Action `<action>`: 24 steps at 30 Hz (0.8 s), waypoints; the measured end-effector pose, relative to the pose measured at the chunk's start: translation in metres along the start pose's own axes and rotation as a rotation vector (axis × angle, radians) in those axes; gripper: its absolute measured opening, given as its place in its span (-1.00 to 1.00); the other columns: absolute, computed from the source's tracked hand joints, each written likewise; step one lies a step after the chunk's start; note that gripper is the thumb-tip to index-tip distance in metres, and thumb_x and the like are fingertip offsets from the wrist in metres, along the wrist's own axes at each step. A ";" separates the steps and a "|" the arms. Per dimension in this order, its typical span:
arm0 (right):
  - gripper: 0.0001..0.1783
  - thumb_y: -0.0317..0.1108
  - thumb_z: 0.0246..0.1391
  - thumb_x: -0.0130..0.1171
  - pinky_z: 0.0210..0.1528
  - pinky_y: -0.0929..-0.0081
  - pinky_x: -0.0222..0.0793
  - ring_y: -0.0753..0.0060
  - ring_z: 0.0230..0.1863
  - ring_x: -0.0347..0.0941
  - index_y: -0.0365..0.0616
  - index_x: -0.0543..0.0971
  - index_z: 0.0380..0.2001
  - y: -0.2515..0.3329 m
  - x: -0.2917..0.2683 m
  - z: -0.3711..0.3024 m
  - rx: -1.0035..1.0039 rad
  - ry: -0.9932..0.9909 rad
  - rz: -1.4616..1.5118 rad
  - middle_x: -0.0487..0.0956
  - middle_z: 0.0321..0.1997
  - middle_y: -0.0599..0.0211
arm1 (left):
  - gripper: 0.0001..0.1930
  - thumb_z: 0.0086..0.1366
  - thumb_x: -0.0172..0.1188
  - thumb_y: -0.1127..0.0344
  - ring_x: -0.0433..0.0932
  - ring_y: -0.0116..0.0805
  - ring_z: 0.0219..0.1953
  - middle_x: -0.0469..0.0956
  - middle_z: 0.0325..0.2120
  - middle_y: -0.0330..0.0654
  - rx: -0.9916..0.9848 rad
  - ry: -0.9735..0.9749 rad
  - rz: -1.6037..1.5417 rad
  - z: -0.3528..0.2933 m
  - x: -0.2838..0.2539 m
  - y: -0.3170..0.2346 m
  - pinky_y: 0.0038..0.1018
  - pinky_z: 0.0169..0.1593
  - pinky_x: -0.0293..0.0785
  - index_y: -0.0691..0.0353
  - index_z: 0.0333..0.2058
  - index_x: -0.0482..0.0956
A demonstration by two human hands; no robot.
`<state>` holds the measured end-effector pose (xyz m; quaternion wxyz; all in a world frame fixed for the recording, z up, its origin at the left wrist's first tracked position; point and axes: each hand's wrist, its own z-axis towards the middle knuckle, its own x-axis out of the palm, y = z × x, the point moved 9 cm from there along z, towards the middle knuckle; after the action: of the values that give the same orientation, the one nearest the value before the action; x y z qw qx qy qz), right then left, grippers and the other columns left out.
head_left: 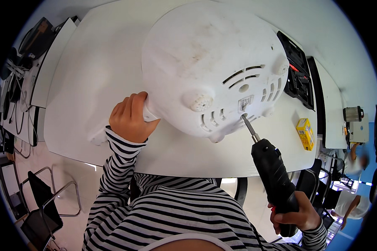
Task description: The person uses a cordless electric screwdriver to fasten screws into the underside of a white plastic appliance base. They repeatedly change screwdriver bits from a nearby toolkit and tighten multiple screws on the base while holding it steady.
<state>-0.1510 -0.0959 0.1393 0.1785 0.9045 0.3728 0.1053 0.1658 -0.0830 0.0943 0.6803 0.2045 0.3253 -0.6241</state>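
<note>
A large white rounded plastic appliance [176, 58] is tipped on the table, its underside with vent slots and round feet turned toward me. My left hand [130, 117] is closed around the white handle [150, 112] on its left side. In my right hand [296, 213] is a black cordless screwdriver [274, 175], gripped at its lower end with a finger near the red trigger. Its metal bit [249, 125] points up and left, the tip at the underside beside a small label [245, 103]. Whether the tip sits in a screw, I cannot tell.
The white table [96, 75] bears a yellow box [305, 134] at right and an open black tool case [298, 81] behind it. A black chair [42, 209] stands at lower left. Cables [19, 77] hang over a desk at far left. Two people are at the far right.
</note>
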 end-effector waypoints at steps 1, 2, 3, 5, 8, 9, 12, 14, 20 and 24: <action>-0.65 -0.52 -0.25 0.15 -0.55 0.58 0.38 0.46 -0.65 0.44 -0.36 0.34 -0.31 -0.001 0.000 0.001 -0.011 0.018 -0.006 0.45 -0.63 0.26 | -0.54 -0.30 0.35 0.22 0.41 -0.35 -0.63 0.44 -0.58 -0.22 0.000 -0.005 -0.001 0.001 -0.001 0.000 -0.54 -0.55 0.34 0.26 -0.40 0.39; -0.65 -0.52 -0.25 0.15 -0.55 0.58 0.38 0.46 -0.65 0.44 -0.36 0.34 -0.31 0.000 0.000 0.002 -0.022 0.037 -0.013 0.45 -0.63 0.26 | -0.55 -0.30 0.35 0.22 0.42 -0.34 -0.62 0.45 -0.58 -0.21 0.000 -0.011 -0.002 0.001 -0.001 0.000 -0.54 -0.55 0.34 0.26 -0.40 0.39; -0.64 -0.51 -0.25 0.15 -0.55 0.58 0.38 0.46 -0.65 0.44 -0.37 0.34 -0.31 0.000 0.001 0.002 -0.024 0.038 -0.014 0.45 -0.63 0.26 | -0.55 -0.29 0.34 0.22 0.42 -0.34 -0.62 0.45 -0.58 -0.21 0.007 -0.018 -0.008 0.001 -0.001 -0.001 -0.54 -0.55 0.34 0.26 -0.40 0.39; -0.64 -0.51 -0.25 0.15 -0.54 0.58 0.38 0.45 -0.65 0.44 -0.37 0.33 -0.31 0.001 0.002 0.002 -0.029 0.039 -0.017 0.45 -0.63 0.26 | -0.56 -0.29 0.34 0.22 0.42 -0.33 -0.62 0.45 -0.58 -0.21 0.022 -0.033 -0.019 0.001 0.000 -0.002 -0.54 -0.55 0.34 0.26 -0.40 0.39; -0.64 -0.50 -0.25 0.15 -0.53 0.58 0.38 0.44 -0.66 0.44 -0.36 0.33 -0.31 -0.003 0.000 0.000 -0.026 -0.003 -0.003 0.45 -0.64 0.25 | -0.57 -0.28 0.33 0.21 0.42 -0.33 -0.63 0.45 -0.59 -0.21 0.021 -0.039 -0.027 0.000 0.001 -0.001 -0.54 -0.56 0.34 0.26 -0.41 0.39; -0.64 -0.49 -0.25 0.15 -0.53 0.57 0.38 0.44 -0.66 0.44 -0.36 0.32 -0.30 -0.003 0.000 0.001 -0.026 -0.001 -0.003 0.45 -0.64 0.25 | -0.57 -0.28 0.33 0.21 0.41 -0.33 -0.63 0.45 -0.60 -0.22 0.020 -0.038 -0.019 0.000 0.000 -0.001 -0.54 -0.56 0.33 0.25 -0.41 0.39; -0.63 -0.47 -0.24 0.16 -0.52 0.56 0.38 0.43 -0.66 0.43 -0.36 0.32 -0.30 -0.003 0.001 0.002 -0.024 0.002 0.003 0.45 -0.64 0.26 | -0.58 -0.27 0.33 0.20 0.41 -0.33 -0.64 0.45 -0.62 -0.23 0.012 -0.028 -0.004 0.001 -0.001 -0.001 -0.55 -0.56 0.33 0.24 -0.42 0.39; -0.62 -0.47 -0.24 0.16 -0.51 0.55 0.38 0.43 -0.66 0.43 -0.35 0.32 -0.30 -0.002 0.002 0.002 -0.021 0.003 0.015 0.44 -0.64 0.27 | -0.58 -0.27 0.34 0.19 0.41 -0.34 -0.65 0.44 -0.63 -0.24 0.003 -0.012 0.000 0.003 0.000 -0.002 -0.55 -0.57 0.33 0.24 -0.43 0.39; -0.63 -0.50 -0.24 0.16 -0.50 0.56 0.37 0.43 -0.65 0.43 -0.38 0.32 -0.30 -0.001 0.002 0.002 -0.021 -0.018 0.034 0.44 -0.63 0.25 | -0.57 -0.28 0.35 0.16 0.40 -0.36 -0.67 0.45 -0.63 -0.25 0.005 -0.027 0.005 0.003 0.000 -0.001 -0.56 -0.59 0.31 0.22 -0.44 0.40; -0.64 -0.55 -0.25 0.14 -0.50 0.56 0.36 0.44 -0.64 0.43 -0.44 0.32 -0.30 -0.001 0.001 0.001 -0.025 -0.036 0.052 0.44 -0.62 0.27 | -0.57 -0.27 0.34 0.15 0.40 -0.37 -0.67 0.45 -0.63 -0.25 0.008 -0.038 0.010 0.002 0.000 -0.001 -0.57 -0.59 0.30 0.22 -0.44 0.40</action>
<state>-0.1505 -0.0943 0.1380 0.1938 0.9132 0.3447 0.0981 0.1656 -0.0851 0.0958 0.6886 0.1968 0.3087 -0.6260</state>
